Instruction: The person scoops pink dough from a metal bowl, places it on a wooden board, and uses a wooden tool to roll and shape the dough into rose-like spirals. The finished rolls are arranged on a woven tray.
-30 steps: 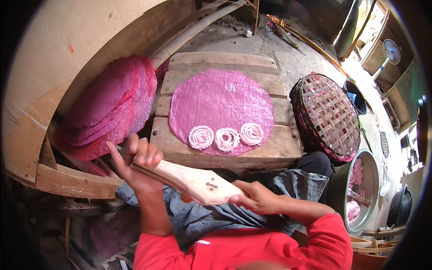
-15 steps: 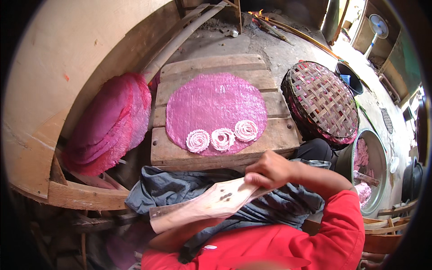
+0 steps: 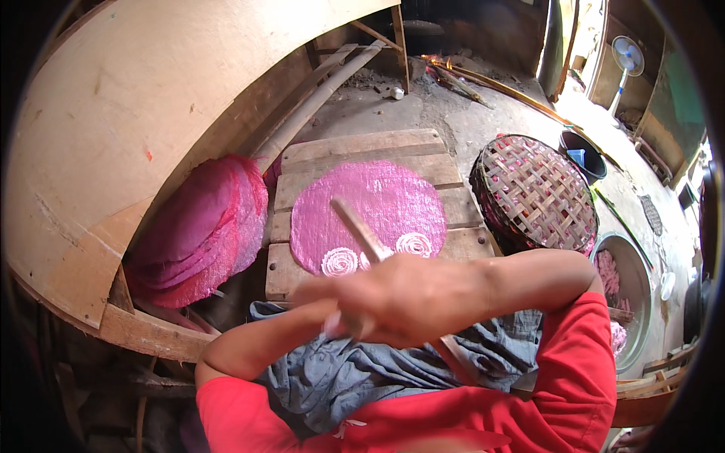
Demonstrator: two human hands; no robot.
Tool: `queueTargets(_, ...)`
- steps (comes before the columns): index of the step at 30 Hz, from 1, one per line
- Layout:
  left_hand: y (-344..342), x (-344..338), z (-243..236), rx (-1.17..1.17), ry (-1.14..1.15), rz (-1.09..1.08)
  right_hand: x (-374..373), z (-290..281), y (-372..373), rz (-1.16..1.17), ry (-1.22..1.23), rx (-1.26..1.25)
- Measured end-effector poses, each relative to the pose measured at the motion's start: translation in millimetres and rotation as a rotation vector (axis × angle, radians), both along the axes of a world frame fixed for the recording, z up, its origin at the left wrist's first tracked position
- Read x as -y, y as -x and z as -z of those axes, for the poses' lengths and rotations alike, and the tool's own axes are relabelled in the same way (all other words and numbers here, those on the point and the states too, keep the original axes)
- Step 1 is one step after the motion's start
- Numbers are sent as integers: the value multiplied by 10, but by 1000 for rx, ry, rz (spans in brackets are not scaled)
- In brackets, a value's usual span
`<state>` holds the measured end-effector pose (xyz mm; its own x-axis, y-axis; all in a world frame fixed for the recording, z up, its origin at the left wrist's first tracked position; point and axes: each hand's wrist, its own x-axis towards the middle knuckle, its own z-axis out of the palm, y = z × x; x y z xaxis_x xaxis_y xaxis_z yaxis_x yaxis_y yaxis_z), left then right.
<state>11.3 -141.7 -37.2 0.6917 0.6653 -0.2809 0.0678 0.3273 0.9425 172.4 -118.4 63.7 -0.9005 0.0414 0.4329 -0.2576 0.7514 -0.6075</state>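
My right hand point(image 3: 423, 298) is closed around a flat wooden tool point(image 3: 353, 223), seen nearly edge-on and slanting across my lap and the worktop. My left hand point(image 3: 321, 293) meets the right one at the tool; its fingers are blurred and partly hidden. Beyond them a round pink woven mat point(image 3: 362, 204) lies on a low wooden plank platform point(image 3: 366, 143). Near its front edge sit a white-pink coiled swirl point(image 3: 340, 262) on the left and another swirl point(image 3: 414, 244) on the right. Between these, a third swirl is mostly covered by the tool and my hand.
Stacked pink round mats point(image 3: 204, 234) lean at the left beside a curved wooden panel point(image 3: 91, 113). At right stand a lidded woven basket point(image 3: 540, 189), a black bucket point(image 3: 593, 147) and a metal basin point(image 3: 638, 317) with pink strands. A small fire point(image 3: 445, 62) burns at the back.
The wooden tool has turned from broad side up to edge-on, with one end now over the mat. My left arm has come up and both hands have met. The view has shifted.
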Motion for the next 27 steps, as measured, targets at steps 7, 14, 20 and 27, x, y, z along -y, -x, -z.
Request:
queueTargets(7, 176, -117, -337, -930, -1216, -29, -763, -70, -237, 617, -150, -222)
queueTargets(14, 552, -557, -304, 278, -331, -969, -1690, -245, -1179, 873, 669, -1244)
queueTargets(20, 330, -990, -508, 892, -786, -1145, -1639, 604, -344, 708, 1160, -917)
queueTargets(27, 1286, -1096, -850, 672, -965, -1045, -1365, 872, -1517, 1208, 712, -254)
